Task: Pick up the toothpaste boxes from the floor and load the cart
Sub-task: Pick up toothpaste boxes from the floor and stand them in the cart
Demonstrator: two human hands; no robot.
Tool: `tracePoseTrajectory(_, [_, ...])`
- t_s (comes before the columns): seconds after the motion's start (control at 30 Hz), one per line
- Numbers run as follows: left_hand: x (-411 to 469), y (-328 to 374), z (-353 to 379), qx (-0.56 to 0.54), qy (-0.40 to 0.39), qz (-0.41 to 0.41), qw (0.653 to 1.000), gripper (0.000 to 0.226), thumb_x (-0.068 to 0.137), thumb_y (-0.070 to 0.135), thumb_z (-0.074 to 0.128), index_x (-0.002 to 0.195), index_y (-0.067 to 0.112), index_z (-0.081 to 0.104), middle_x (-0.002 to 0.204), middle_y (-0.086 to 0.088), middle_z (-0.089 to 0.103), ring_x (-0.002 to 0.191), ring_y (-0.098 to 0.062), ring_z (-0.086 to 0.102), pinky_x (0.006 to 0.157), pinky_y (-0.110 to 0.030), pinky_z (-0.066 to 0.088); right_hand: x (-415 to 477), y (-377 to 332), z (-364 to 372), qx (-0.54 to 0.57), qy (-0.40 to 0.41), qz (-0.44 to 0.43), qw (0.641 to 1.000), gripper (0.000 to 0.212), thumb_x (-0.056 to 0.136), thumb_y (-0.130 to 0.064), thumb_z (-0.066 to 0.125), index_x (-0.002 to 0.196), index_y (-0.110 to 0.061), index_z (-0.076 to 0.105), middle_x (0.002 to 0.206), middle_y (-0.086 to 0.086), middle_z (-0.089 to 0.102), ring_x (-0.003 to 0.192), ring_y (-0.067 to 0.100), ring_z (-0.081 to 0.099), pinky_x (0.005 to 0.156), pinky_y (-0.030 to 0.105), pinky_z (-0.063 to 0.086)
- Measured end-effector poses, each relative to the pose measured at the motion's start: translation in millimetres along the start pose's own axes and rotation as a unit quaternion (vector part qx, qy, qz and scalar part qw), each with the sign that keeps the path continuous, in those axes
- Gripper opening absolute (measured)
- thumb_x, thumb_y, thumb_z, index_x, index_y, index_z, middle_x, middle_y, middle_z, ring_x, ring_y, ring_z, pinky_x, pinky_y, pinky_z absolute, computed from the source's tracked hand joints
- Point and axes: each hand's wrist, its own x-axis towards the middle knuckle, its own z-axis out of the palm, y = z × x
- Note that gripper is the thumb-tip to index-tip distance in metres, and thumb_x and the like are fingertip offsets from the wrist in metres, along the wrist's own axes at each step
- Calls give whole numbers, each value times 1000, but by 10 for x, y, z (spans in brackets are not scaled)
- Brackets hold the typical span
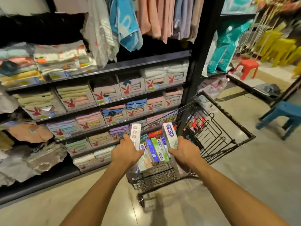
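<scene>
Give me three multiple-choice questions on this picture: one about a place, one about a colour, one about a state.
1. Where are the two held toothpaste boxes? A. above the cart B. on the floor C. on a towel shelf
2. What colour is the cart's wire? A. white B. black C. red
3. What is the left hand doing? A. hanging empty B. pushing the handle C. gripping a box
Answers: 1 A, both are held over the basket; 2 B, the frame is black; 3 C, its fingers wrap a white box.
</scene>
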Motion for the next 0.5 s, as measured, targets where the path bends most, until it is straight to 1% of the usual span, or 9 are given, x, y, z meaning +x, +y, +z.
tracePoseTrajectory(0.07, [133, 123, 87, -13, -4, -16, 1000, 74, 69, 63, 69, 111, 18, 27, 109, -8, 62, 89, -34, 67, 77, -46, 56, 180, 126, -44, -2, -7, 10, 1000, 56, 83, -64, 63, 114, -19, 49, 106, 2, 67, 91, 25, 66, 79, 40, 56])
tracePoseTrajectory(0.13, [299, 190, 192, -24, -10, -22, 999, 74, 66, 63, 68, 108, 21, 24, 106, -6, 62, 83, -32, 67, 74, -48, 58, 383, 213, -53, -2, -14, 22, 1000, 57, 84, -63, 64, 115, -18, 50, 109, 4, 67, 94, 28, 66, 76, 38, 52])
tracePoseTrajectory(0.2, [492, 233, 287, -19, -16, -27, 999, 72, 68, 62, 68, 108, 20, 24, 106, -6, 62, 86, -31, 67, 76, -46, 57, 611, 271, -38, -5, -29, 29, 999, 58, 85, -64, 63, 116, -16, 50, 111, 5, 67, 96, 29, 66, 73, 37, 48])
tracePoseTrajectory(0.27, [715, 275, 367, -11, -22, -30, 999, 72, 72, 61, 68, 111, 19, 25, 110, -6, 62, 90, -31, 67, 76, -41, 53, 854, 308, -6, -10, -42, 33, 999, 60, 85, -66, 63, 116, -16, 50, 112, 5, 66, 97, 28, 66, 73, 37, 47])
tracePoseTrajectory(0.33, [984, 289, 488, -11, -34, -38, 999, 71, 74, 60, 69, 112, 17, 27, 112, -7, 61, 94, -31, 67, 75, -41, 50, 1106, 338, 45, -24, -53, 36, 998, 60, 85, -66, 63, 116, -16, 49, 113, 6, 67, 99, 29, 66, 76, 38, 49])
tracePoseTrajectory(0.43, [1442, 260, 774, -40, -56, -59, 996, 68, 75, 59, 71, 108, 17, 29, 111, -9, 61, 93, -33, 66, 77, -42, 55, 1544, 410, 228, -33, -58, 38, 997, 60, 86, -65, 61, 118, -16, 49, 118, 7, 67, 105, 30, 67, 83, 41, 54])
tracePoseTrajectory(0.5, [1745, 216, 1049, -33, -68, -69, 995, 69, 75, 59, 70, 111, 15, 31, 112, -10, 59, 92, -34, 66, 72, -40, 53, 1859, 481, 434, -27, -69, 39, 997, 59, 86, -64, 62, 117, -17, 49, 119, 7, 67, 106, 30, 67, 85, 41, 55])
